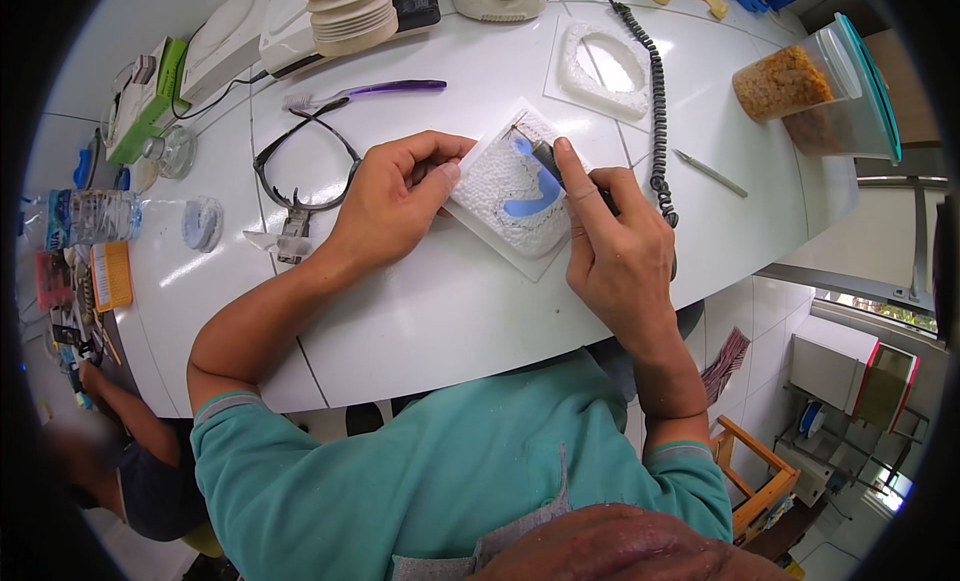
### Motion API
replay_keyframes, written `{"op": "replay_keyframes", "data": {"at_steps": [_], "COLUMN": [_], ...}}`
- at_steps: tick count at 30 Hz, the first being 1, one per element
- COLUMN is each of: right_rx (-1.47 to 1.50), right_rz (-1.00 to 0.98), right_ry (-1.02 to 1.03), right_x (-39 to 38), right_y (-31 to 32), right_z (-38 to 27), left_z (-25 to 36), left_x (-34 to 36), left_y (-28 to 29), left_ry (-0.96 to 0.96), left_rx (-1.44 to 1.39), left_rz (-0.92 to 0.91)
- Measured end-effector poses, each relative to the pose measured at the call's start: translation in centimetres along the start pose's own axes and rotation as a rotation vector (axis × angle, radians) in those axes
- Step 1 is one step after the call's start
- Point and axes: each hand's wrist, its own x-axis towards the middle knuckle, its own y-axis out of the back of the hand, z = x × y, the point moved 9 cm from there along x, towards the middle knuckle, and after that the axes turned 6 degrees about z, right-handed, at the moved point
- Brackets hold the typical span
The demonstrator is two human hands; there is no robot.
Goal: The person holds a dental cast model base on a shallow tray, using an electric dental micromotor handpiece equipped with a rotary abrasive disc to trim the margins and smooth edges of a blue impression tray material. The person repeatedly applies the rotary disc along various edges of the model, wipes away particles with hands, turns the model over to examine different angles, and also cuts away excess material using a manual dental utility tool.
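Observation:
My left hand pinches the left edge of a white square slab between thumb and fingers. The slab's raised face is rough and pebbly, with a smooth blue curved patch in its middle. My right hand grips a dark pen-shaped handpiece just above it. The tool's thin tip points toward the slab's far corner; whether it touches the surface I cannot tell. A black coiled cord runs from the back of the table down to my right hand.
Far right of the slab lie a second white textured piece with an oval middle and a slim metal knife. Clear tubs of orange-brown grains stand at right. Leftward are black-framed glasses, a purple-handled brush and a water bottle. Another person works lower left.

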Motion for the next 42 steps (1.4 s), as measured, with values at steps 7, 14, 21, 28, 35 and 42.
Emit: {"op": "replay_keyframes", "data": {"at_steps": [7, 14, 21, 28, 35, 42], "right_rx": [0.036, 0.018, 0.004, -0.005, 0.005, -0.014], "right_rz": [0.018, 0.008, 0.01, 0.007, 0.004, -0.014], "right_ry": [-0.016, -0.006, 0.038, 0.006, -0.005, 0.002], "right_x": [-0.04, 0.02, -0.13, -0.03, -0.06, 0.02], "right_y": [0.24, 0.18, 0.01, 0.11, 0.14, 0.08], "right_z": [0.22, 0.04, 0.06, -0.08, 0.03, -0.15], "left_z": [0.15, 0.1, 0.3, 0.13, 0.35, 0.02], "left_x": [0.02, -0.02, -0.09, 0.02, 0.03, 0.02], "left_y": [-0.09, -0.09, -0.15, -0.07, -0.15, -0.07], "left_ry": [-0.006, -0.004, -0.008, -0.016, -0.018, -0.016], "left_rx": [-0.009, -0.007, -0.021, -0.016, -0.004, -0.011], "left_rz": [0.005, 0.001, -0.002, 0.005, -0.005, 0.011]}}
